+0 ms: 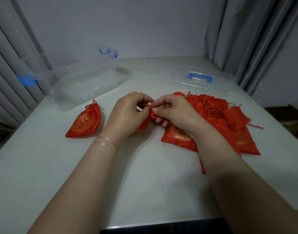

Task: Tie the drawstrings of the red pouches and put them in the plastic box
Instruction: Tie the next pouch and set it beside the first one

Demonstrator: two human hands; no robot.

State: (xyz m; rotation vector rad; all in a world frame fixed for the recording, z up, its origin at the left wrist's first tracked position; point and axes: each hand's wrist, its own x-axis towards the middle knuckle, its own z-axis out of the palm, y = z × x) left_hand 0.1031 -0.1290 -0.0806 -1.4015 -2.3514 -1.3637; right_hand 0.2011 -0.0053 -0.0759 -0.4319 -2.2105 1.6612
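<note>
Both hands meet at the table's middle on one red pouch (143, 124). My left hand (128, 114) and my right hand (173, 110) pinch its gathered neck and drawstring between fingertips; most of the pouch is hidden under the hands. A tied red pouch with a gold print (85, 123) lies flat to the left, apart from the hands. A heap of red pouches (217, 119) with loose strings lies to the right, partly under my right forearm. The clear plastic box (80, 83) with blue latches stands at the back left, with nothing in it.
The box's clear lid (201, 80) with a blue handle lies at the back right. Grey curtains hang at the left and right. The white table's front edge (161, 222) is near my elbows.
</note>
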